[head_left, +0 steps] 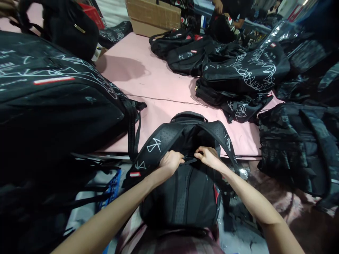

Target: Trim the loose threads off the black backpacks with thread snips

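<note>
A black backpack (185,190) lies back-side up in front of me, half over the edge of the pink table (148,81). Its padded shoulder straps (159,144) carry white scribble marks. My left hand (171,163) and my right hand (209,157) are both closed in a pinch on a small black strap piece (190,160) at the middle of the backpack's back panel, between the two shoulder straps. The fingertips of both hands nearly meet there.
A large black backpack pile (53,106) fills the left. More black backpacks (238,74) with white scribbles lie at the far right. A cardboard box (153,16) stands at the back. Another person (230,14) works at the far end. A blue crate (112,187) sits below left.
</note>
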